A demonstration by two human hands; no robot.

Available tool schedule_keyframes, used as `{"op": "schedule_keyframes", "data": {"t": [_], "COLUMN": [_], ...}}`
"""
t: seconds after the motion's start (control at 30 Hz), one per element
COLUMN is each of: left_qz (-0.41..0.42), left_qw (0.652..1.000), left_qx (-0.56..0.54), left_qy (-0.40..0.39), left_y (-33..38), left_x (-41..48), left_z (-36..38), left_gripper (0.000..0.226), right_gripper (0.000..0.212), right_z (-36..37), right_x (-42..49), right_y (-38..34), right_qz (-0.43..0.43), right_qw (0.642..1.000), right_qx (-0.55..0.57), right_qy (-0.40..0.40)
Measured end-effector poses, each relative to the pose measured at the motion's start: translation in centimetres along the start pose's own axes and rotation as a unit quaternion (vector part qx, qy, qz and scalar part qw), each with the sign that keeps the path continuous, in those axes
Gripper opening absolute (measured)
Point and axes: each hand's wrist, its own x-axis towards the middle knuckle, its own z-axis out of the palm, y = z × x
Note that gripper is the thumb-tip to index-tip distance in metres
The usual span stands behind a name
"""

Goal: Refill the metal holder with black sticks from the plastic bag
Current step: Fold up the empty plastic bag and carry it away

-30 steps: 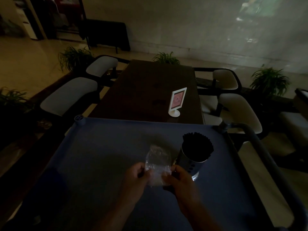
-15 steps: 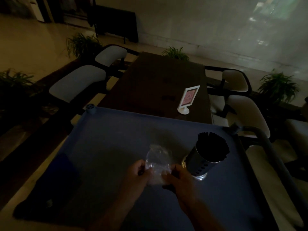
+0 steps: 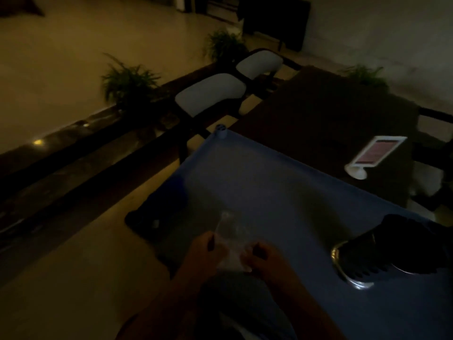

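Note:
A clear plastic bag [image 3: 231, 238] is pinched between both my hands over the blue cart top [image 3: 269, 192]. My left hand [image 3: 204, 253] grips its left edge and my right hand [image 3: 263, 260] grips its right edge. The bag looks crumpled, and I cannot tell whether any sticks are inside. To the right stands the perforated metal holder [image 3: 360, 261], packed with black sticks [image 3: 414, 239] that fan out of its top. The holder is apart from my hands. The scene is dim and blurred.
A dark wooden table [image 3: 331, 114] lies beyond the cart, with a white sign stand [image 3: 372, 155] on it. Two white-cushioned chairs [image 3: 210, 94] stand left of the table. Potted plants [image 3: 130, 82] line a low dark ledge at left. A dark lower shelf edge [image 3: 144, 224] juts out left of the cart.
My view has swung to the left, so the holder now sits at the right edge. Both hands keep holding the bag in the same grip.

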Motion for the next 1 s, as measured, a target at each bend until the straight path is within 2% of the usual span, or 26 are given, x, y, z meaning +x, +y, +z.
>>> {"op": "schedule_keyframes", "data": {"t": [0.1, 0.2, 0.33, 0.5, 0.63, 0.73, 0.83, 1.0], "left_qz": [-0.023, -0.062, -0.141, -0.171, -0.189, -0.203, -0.221, -0.251], "left_qw": [0.997, 0.985, 0.948, 0.906, 0.89, 0.881, 0.874, 0.871], "left_qx": [-0.039, -0.079, -0.161, -0.231, -0.259, -0.29, -0.302, -0.314], "left_qy": [0.068, 0.137, 0.236, 0.312, 0.324, 0.315, 0.312, 0.282], "left_y": [-3.2, -6.6, -11.3, -15.6, -18.0, -20.2, -23.0, -29.9], "left_x": [-3.2, -7.2, -12.9, -18.7, -20.3, -20.4, -19.8, -17.3], "left_z": [-1.6, -2.5, -3.6, -4.2, -4.4, -5.0, -5.9, -7.4], "left_gripper": [0.013, 0.008, 0.01, 0.007, 0.007, 0.008, 0.005, 0.015], "right_gripper": [0.014, 0.009, 0.022, 0.03, 0.028, 0.011, 0.04, 0.033], "right_z": [2.2, 4.8, 7.6, 11.7, 15.5, 18.6, 21.4, 26.2], "right_x": [0.0, 0.0, -0.3, -2.1, -3.9, -4.3, -3.8, -1.6], "right_y": [0.9, 2.1, 4.0, 6.7, 8.8, 10.3, 11.7, 16.5], "right_qz": [-0.016, -0.006, 0.03, 0.041, 0.074, 0.092, 0.118, 0.145], "right_qw": [0.993, 0.985, 0.962, 0.932, 0.912, 0.906, 0.899, 0.889], "right_qx": [-0.083, -0.096, -0.15, -0.178, -0.193, -0.197, -0.218, -0.269], "right_qy": [-0.08, -0.146, -0.227, -0.313, -0.354, -0.363, -0.362, -0.341]}}
